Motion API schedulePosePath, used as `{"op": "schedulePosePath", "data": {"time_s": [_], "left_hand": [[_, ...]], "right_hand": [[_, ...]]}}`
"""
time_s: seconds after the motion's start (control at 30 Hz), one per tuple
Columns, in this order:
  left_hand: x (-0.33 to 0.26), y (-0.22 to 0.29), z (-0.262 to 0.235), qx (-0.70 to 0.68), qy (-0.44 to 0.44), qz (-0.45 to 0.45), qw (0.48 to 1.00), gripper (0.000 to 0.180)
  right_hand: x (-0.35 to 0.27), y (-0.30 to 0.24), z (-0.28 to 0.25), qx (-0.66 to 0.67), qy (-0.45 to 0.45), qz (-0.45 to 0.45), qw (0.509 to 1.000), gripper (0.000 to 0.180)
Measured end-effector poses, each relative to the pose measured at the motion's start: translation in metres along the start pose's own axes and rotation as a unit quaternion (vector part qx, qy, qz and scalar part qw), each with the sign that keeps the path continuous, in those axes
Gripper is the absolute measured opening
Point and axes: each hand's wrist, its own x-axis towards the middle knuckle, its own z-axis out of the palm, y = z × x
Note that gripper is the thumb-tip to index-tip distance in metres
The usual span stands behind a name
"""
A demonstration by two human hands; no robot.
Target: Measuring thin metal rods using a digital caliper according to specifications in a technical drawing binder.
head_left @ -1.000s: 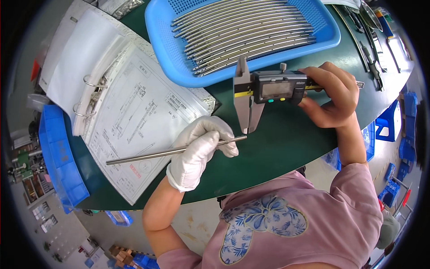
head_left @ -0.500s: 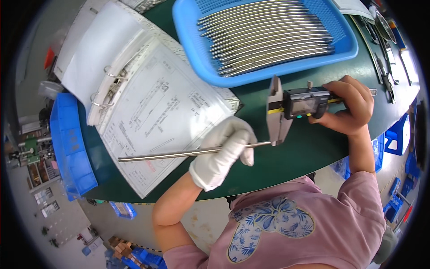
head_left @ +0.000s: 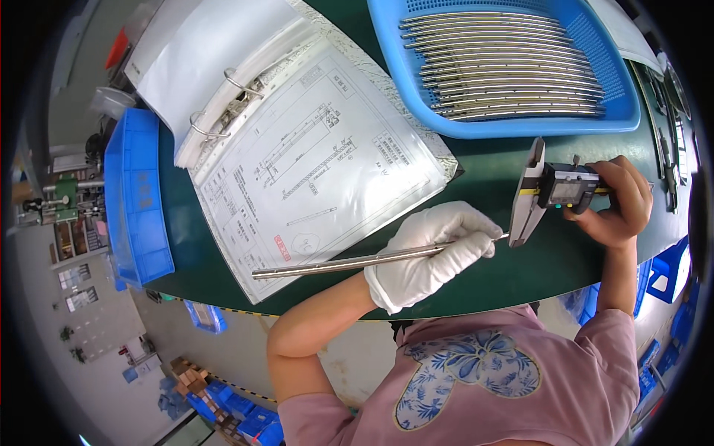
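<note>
A white glove covers my left hand (head_left: 431,256), whose fingers pinch a thin metal rod (head_left: 320,266) close to its right end. Small dark marks or holes show along the rod, and its long left part reaches over the binder's lower edge. Bare-skinned, my right hand (head_left: 621,201) is closed around a digital caliper (head_left: 569,186) with a small display. The rod's right tip meets the lower ends of the caliper jaws (head_left: 526,212); whether the jaws clamp it, I cannot tell.
Beyond my hands a blue plastic basket (head_left: 513,128) holds several similar rods. An open ring binder (head_left: 320,178) with drawing sheets lies left of it on the green table (head_left: 476,293). A blue bin (head_left: 141,201) stands at the left edge; tools (head_left: 669,149) lie far right.
The whole view has shifted, so things sit further right in the picture. My left fingers now grip nearer the rod's tip at the caliper, and marks along the rod have come into sight.
</note>
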Motion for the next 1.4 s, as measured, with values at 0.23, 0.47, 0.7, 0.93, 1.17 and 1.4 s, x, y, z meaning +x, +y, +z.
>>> {"op": "schedulePosePath", "data": {"time_s": [0.23, 0.47, 0.7, 0.93, 1.17, 1.4], "left_hand": [[0.000, 0.008, -0.004, 0.035, -0.024, 0.002, 0.999, 0.036], [0.000, 0.005, -0.005, -0.028, 0.027, 0.011, 0.999, 0.032], [0.001, 0.010, -0.001, -0.030, 0.081, 0.008, 0.996, 0.031], [0.001, 0.001, -0.007, -0.099, 0.100, 0.029, 0.990, 0.029], [0.000, 0.002, -0.008, -0.120, 0.117, 0.065, 0.984, 0.027], [0.001, 0.000, -0.009, -0.140, 0.113, 0.082, 0.980, 0.025]], "right_hand": [[0.000, 0.000, 0.001, 0.007, -0.020, -0.008, 1.000, 0.053], [0.001, -0.005, 0.004, 0.025, -0.057, -0.050, 0.997, 0.050], [0.000, -0.006, 0.005, 0.064, -0.104, -0.086, 0.989, 0.048], [0.003, -0.009, 0.007, 0.091, -0.130, -0.083, 0.984, 0.047], [0.001, -0.008, 0.005, 0.108, -0.170, -0.038, 0.979, 0.044], [0.003, -0.008, 0.002, 0.129, -0.200, -0.031, 0.971, 0.038]]}}
